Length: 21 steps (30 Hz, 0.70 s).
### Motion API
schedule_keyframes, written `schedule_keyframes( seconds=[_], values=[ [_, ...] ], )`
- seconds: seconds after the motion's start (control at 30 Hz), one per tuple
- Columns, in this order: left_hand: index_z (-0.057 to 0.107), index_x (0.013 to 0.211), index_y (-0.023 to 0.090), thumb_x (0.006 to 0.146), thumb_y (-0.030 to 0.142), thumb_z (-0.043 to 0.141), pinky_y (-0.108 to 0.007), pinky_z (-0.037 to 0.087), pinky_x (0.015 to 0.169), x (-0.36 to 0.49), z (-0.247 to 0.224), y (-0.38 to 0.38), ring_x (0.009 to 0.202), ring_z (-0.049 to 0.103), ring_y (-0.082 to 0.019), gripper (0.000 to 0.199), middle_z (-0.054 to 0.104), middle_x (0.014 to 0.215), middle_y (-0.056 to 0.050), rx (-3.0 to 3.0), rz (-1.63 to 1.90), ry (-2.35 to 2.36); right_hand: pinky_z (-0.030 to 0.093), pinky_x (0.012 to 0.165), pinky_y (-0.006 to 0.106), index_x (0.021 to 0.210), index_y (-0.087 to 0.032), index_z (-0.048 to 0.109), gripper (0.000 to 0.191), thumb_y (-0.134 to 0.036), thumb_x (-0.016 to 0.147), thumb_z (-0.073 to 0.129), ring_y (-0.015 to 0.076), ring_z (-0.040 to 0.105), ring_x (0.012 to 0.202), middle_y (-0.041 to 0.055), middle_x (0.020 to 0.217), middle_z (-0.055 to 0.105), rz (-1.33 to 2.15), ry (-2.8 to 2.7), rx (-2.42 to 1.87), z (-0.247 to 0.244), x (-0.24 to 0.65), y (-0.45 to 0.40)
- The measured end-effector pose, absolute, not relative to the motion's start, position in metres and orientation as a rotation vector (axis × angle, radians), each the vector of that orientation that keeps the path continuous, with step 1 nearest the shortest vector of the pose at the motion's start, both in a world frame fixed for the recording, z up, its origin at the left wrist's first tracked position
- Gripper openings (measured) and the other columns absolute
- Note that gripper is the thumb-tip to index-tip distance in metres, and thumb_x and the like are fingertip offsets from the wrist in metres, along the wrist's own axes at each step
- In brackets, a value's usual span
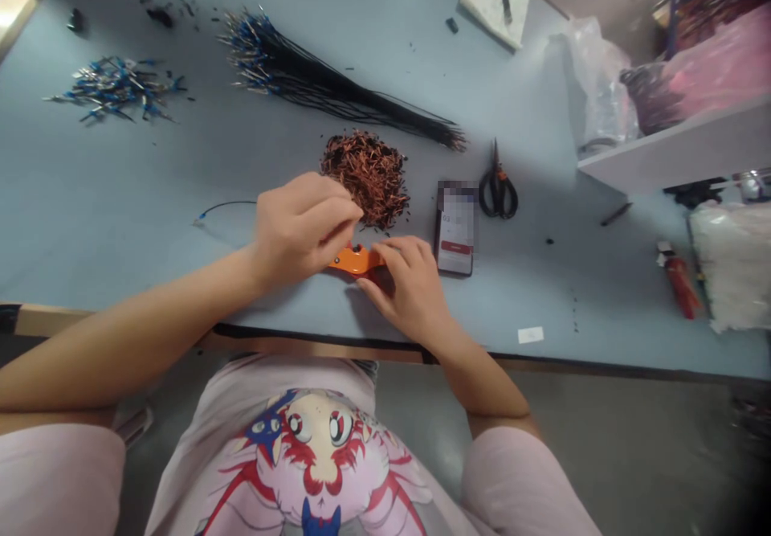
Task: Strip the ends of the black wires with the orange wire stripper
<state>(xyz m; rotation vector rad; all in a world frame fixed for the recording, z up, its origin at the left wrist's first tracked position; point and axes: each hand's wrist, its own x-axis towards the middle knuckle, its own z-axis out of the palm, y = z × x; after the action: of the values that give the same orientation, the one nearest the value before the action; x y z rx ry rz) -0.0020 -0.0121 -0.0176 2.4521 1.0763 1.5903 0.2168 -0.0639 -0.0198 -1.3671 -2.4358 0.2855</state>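
My right hand [413,283] is closed round an orange wire stripper [352,260] just above the front of the table. Beside it, my left hand [304,222] pinches a thin black wire [226,205]. This wire trails out to the left and ends in a small blue-collared connector [200,218]. Its other end is hidden by the left fingers near the stripper's head. Right behind my hands lies a heap of copper-coloured and black clippings [367,178]. Farther back stretches a bundle of black wires [355,98] with blue connectors at its left end.
Loose blue-and-metal connectors [120,90] are piled at the left. To the right lie a phone [456,231], black-handled scissors [499,190] and a white label [531,335]. A shelf [680,138] with plastic bags and a red lighter-like object [680,283] are farther right.
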Motion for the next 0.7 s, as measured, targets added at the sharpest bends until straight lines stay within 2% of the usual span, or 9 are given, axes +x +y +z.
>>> schedule_keyframes(
  seconds=[0.1, 0.27, 0.47, 0.7],
  values=[
    [0.064, 0.088, 0.022, 0.093, 0.016, 0.059, -0.028, 0.050, 0.065, 0.003, -0.023, -0.017, 0.075, 0.066, -0.015, 0.009, 0.073, 0.084, -0.002, 2.583, 1.429, 0.967, 0.050, 0.097, 0.051, 0.119, -0.020, 0.060, 0.029, -0.035, 0.094, 0.065, 0.0304, 0.061, 0.108, 0.0145, 0.113, 0.069, 0.275, -2.206, -1.252, -0.014, 0.220, -0.061],
    [0.062, 0.081, 0.021, 0.097, 0.021, 0.055, -0.026, 0.043, 0.059, 0.010, -0.027, -0.023, 0.067, 0.061, -0.013, 0.018, 0.071, 0.080, -0.001, 2.733, 1.328, 0.832, 0.051, 0.082, 0.043, 0.105, -0.022, 0.063, 0.009, -0.025, 0.098, 0.058, 0.0241, 0.064, 0.090, 0.0087, 0.093, 0.071, 0.381, -2.094, -1.143, -0.012, 0.219, -0.060],
    [0.061, 0.077, 0.021, 0.096, 0.017, 0.051, -0.029, 0.033, 0.052, 0.004, -0.020, -0.019, 0.065, 0.058, -0.013, 0.022, 0.068, 0.074, 0.001, 2.837, 1.178, 0.740, 0.051, 0.077, 0.038, 0.096, -0.022, 0.062, 0.011, -0.013, 0.096, 0.056, 0.0211, 0.061, 0.082, 0.0069, 0.086, 0.070, 0.408, -2.182, -1.033, -0.009, 0.220, -0.059],
    [0.062, 0.077, 0.021, 0.091, 0.014, 0.049, -0.031, 0.028, 0.048, -0.008, -0.006, -0.010, 0.063, 0.054, -0.014, 0.020, 0.064, 0.072, 0.000, 2.928, 1.022, 0.769, 0.048, 0.075, 0.039, 0.084, -0.022, 0.062, 0.018, -0.019, 0.097, 0.050, 0.0213, 0.060, 0.078, 0.0061, 0.081, 0.068, 0.440, -2.297, -1.146, 0.003, 0.229, -0.054]
  ],
)
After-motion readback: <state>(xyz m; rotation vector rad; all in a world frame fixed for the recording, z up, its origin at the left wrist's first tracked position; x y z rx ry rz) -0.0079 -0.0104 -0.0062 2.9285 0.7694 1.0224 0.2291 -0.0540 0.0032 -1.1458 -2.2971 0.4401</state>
